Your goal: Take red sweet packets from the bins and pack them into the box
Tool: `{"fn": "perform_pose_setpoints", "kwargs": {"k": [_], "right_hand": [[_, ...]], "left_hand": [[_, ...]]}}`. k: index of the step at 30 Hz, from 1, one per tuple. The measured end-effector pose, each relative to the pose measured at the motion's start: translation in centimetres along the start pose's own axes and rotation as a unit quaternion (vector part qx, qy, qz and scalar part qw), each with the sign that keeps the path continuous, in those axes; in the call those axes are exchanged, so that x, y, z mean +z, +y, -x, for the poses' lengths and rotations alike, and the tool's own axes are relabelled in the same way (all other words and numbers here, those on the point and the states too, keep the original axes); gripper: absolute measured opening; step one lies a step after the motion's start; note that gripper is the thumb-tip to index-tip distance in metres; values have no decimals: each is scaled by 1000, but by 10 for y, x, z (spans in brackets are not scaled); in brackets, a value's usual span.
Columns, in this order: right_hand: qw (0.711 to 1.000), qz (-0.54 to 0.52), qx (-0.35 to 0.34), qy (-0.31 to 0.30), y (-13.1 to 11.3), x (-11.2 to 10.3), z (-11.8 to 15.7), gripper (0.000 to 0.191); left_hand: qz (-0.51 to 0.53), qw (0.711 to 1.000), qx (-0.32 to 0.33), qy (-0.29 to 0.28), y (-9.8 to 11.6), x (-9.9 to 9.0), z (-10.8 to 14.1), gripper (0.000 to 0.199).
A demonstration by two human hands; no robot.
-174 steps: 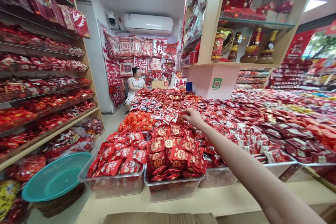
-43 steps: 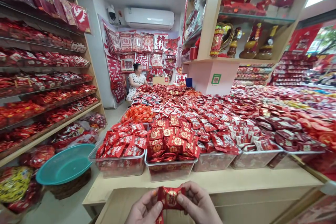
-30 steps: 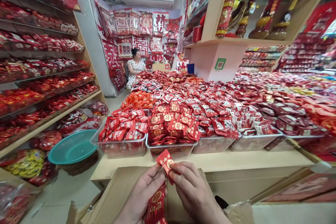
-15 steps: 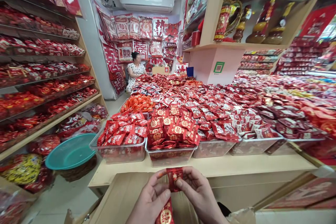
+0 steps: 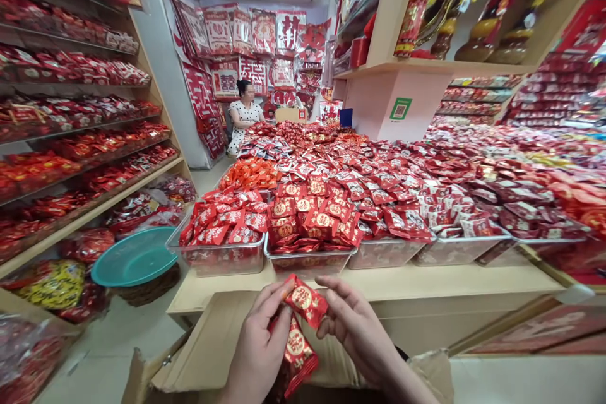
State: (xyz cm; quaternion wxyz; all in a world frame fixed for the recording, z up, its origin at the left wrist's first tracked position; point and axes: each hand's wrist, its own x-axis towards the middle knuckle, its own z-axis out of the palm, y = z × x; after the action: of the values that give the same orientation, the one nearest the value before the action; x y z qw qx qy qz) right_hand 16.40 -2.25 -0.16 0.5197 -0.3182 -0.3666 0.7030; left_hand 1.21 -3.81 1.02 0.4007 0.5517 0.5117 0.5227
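Note:
My left hand (image 5: 265, 334) pinches a red candy packet (image 5: 305, 302) with a gold round emblem by its left end, between thumb and fingers. A second red packet (image 5: 297, 348) hangs below it, against the same hand. At the first packet's right end is my right hand (image 5: 350, 322), its fingers curled with the fingertips at the wrapper edge; whether they grip it is hard to tell. Both hands are over an open cardboard box (image 5: 208, 344). Just beyond them, a clear plastic bin (image 5: 310, 260) holds similar gold-emblem packets.
More bins of red packets cover the wooden table (image 5: 426, 284). A teal basin (image 5: 135, 257) rests on a basket at the left, below shelves of packets (image 5: 71, 120). A person in a dotted dress (image 5: 245, 117) is at the far end. Glass shelves with bottles (image 5: 483, 31) stand upper right.
The upper packet has turned to show its gold emblem and tilted. My right hand's thumb has come off its front. More of the lower packet shows. The view has shifted slightly.

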Motion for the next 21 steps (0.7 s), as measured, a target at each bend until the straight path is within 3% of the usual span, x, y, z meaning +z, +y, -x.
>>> {"fn": "perform_pose_setpoints", "kwargs": {"k": [4,8,12,16,19,21], "right_hand": [[999,38,-1,-8,0,1,-4,40],[995,91,-32,-7,-7,-3,-9,34],[979,170,-109,6,-41,-11,-34,30],[955,242,-172,19,-80,-12,-66,30],[933,316,-172,-25,-92,-3,-69,22],[893,405,-170,-103,-90,7,-60,17]], "left_hand": [[-26,1000,13,-7,2,2,2,32],[26,998,-53,-7,-9,-9,5,39],[110,986,-120,43,-31,-27,4,38],[151,974,-122,116,-47,-34,2,37],[179,972,-93,120,-51,-31,4,35],[206,972,-62,98,-51,-27,6,35]]}}
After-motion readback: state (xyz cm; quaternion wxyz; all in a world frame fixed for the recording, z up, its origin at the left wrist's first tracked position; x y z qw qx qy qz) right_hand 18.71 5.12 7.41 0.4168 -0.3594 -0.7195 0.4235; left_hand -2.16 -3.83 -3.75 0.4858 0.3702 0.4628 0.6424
